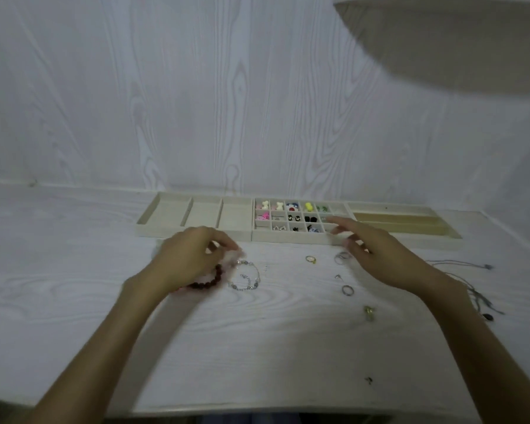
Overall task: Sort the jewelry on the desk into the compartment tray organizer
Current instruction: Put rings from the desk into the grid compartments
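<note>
Head view: the left hand [193, 255] hangs over the near-left part of the desk [74, 301], its fingers curled down toward the top of a silver bracelet [245, 275]. Motion blur hides the fingertips, so I cannot tell whether they already pinch the chain or only touch it. A red bead bracelet [207, 278] lies just beside the silver one, partly under the same hand, curving away toward the wrist.

The right hand [377, 252] is spread, fingers straight and relaxed, holding nothing; its fingertips reach over the front edge of the tray [297, 237], near the small compartments that already hold coloured pieces. Just below its palm lies a silver ring [342, 257]; a gold ring [310, 259] sits a little to the left, another ring [347, 290] lies nearer the viewer, and a green piece [369, 312] nearer again. Grey cords [459, 266] trail off at the right edge of the desk.

What matters for the next move: both bracelets lie right under the left hand, and the three wide compartments [202, 214] at the left end of the tray stand directly beyond that hand, so the carry looks like a short one straight away from the body. The rings lie between the hands but nearer the right one, which seems better placed to take them.
</note>
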A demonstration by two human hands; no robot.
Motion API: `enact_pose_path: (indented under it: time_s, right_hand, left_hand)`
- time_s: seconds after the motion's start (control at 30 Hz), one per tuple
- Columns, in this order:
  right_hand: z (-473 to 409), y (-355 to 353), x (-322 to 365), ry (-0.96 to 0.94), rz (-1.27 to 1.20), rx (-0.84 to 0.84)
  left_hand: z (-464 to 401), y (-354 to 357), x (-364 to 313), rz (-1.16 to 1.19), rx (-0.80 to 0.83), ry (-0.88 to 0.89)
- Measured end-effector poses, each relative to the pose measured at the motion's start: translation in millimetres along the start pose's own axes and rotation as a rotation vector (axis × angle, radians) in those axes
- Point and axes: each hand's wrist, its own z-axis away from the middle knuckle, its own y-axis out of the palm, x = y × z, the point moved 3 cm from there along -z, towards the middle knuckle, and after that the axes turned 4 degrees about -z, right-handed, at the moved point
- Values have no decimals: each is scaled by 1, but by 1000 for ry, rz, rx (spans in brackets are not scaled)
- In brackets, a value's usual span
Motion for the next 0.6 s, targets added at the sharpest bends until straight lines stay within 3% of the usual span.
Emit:
enact_pose_path:
  time_s: [0.17, 0.3, 0.47, 0.6]
  right_hand:
    - [19, -8, -11, 53, 95, 18]
    - [47, -2, -38, 146, 212, 111]
    - [78, 10, -65, 186, 251, 139]
    - [86, 27, -58, 64, 206, 128]
  left_hand:
    - [-15, 54, -79, 33, 140, 225]
    - [-23, 88, -105, -13, 225, 287]
    - [-38, 114, -125, -32, 158, 278]
    - [-46, 122, -133, -77, 110, 303]
